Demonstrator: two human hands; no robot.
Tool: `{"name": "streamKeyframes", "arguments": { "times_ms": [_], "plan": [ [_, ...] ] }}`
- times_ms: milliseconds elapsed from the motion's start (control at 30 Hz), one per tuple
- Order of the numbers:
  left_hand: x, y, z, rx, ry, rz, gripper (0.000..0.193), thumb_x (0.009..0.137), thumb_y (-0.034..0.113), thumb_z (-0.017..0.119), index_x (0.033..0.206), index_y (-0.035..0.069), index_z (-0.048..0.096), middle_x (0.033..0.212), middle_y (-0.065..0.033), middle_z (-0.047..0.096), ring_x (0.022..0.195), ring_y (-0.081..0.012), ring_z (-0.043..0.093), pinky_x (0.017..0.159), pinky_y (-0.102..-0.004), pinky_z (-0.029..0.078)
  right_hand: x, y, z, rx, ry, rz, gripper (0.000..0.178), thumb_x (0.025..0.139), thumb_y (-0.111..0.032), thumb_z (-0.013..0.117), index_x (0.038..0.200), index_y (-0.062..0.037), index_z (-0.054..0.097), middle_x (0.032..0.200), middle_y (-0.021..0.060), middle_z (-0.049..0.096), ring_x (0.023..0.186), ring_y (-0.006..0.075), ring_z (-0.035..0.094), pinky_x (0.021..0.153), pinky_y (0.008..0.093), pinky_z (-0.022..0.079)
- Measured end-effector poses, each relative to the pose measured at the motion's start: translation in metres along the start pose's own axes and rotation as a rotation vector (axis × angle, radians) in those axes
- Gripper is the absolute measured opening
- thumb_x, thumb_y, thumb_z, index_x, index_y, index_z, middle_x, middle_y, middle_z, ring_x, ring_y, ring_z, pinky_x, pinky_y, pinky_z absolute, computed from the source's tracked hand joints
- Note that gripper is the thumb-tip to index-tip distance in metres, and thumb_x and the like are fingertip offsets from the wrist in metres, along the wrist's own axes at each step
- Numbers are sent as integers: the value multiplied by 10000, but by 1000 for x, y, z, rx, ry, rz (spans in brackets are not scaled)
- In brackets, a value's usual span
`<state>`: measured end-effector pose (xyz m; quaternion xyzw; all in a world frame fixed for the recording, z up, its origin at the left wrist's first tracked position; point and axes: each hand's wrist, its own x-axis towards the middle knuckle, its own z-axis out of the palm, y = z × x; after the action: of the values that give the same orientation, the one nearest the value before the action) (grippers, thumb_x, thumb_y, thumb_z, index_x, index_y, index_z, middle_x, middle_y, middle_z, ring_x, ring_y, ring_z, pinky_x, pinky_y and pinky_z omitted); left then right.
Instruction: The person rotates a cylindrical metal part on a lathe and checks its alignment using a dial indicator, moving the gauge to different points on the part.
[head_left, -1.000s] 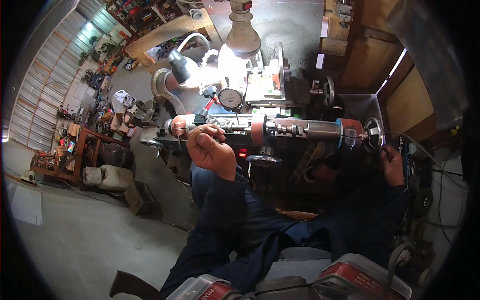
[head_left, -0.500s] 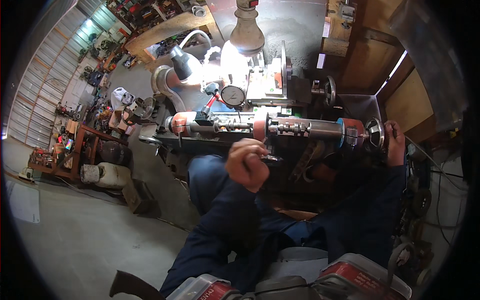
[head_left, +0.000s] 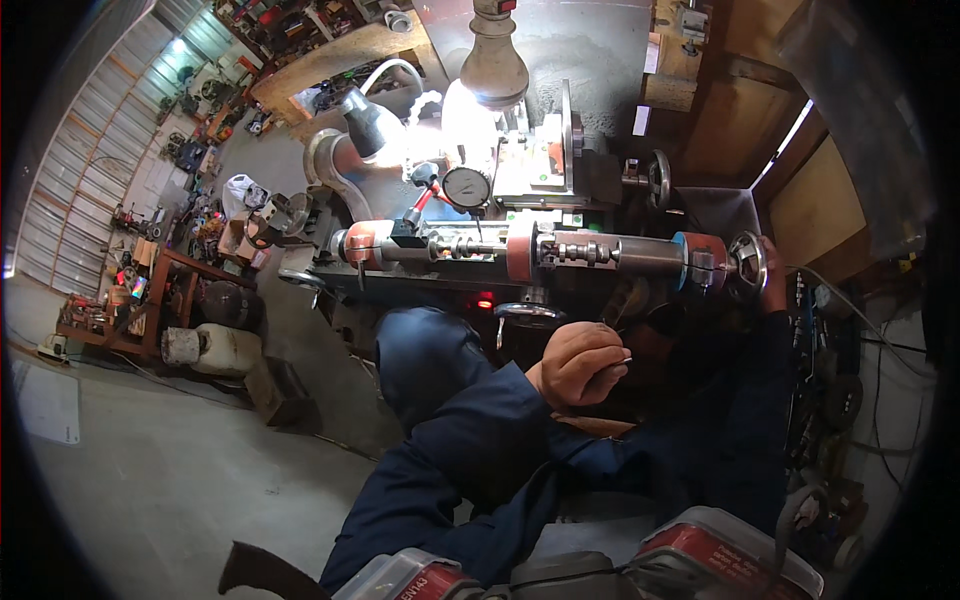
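From where I'm standing, the L hand (head_left: 583, 365) is up in front of the mach., just below & right of the small handwheel (head_left: 530, 315) and apart from it; its fingers are curled in tight, w/ a small pale tip showing at the R edge, but can't tell if that's a thing in the grip or just a nail. The R hand (head_left: 774, 278) is over at the far R end, up against the big chrome handwheel (head_left: 748, 268); the wheel hides most of the fingers, so can't tell if they're wrapped round the rim or only resting there. The lobed shaft (head_left: 585, 252) lies horiz. along the mach., btwn the L red collar (head_left: 366, 243) & the R red collar (head_left: 708, 262), w/ the mid red collar (head_left: 521, 250) about halfway. Neither hand touches the shaft. A round dial gauge (head_left: 466, 188) sits above its L half, its thin stem pointing down at it, w/ a red arm (head_left: 418, 207) alongside. Black lamp (head_left: 367, 125) & beige lamp (head_left: 494, 70) throw v. bright light just behind the gauge. A little red light (head_left: 485, 299) glows on the mach. front. Off L, on the floor, there's a whitish tank (head_left: 230, 355) w/ a dark box (head_left: 277, 390) nr it.
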<state>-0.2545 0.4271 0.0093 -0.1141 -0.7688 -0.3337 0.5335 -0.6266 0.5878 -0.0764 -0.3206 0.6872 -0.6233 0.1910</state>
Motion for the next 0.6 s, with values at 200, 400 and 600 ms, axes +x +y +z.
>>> {"name": "streamKeyframes", "arguments": {
  "times_ms": [200,400,600],
  "plan": [
    [-2,-5,0,15,48,20,116,878,63,656,933,-29,612,796,-141,653,690,-270,682,641,-374,576,-20,2,3,161,78,220,167,923,-170,614,1019,-45,667,922,12,659,832,106,607,736,259,496],
    [0,-7,-3,61,90,46,117,889,68,639,943,-31,607,809,-141,651,682,-267,680,618,-357,564,-53,12,-11,-241,19,54,228,941,-190,620,1056,1,667,929,44,691,846,131,633,759,289,502],
    [0,-4,-7,83,121,39,165,830,55,691,964,-11,621,825,-126,650,709,-269,675,651,-370,573,-72,11,-10,-155,217,232,271,983,-163,557,1178,14,621,1045,89,681,981,151,622,841,291,486]
  ]
}}
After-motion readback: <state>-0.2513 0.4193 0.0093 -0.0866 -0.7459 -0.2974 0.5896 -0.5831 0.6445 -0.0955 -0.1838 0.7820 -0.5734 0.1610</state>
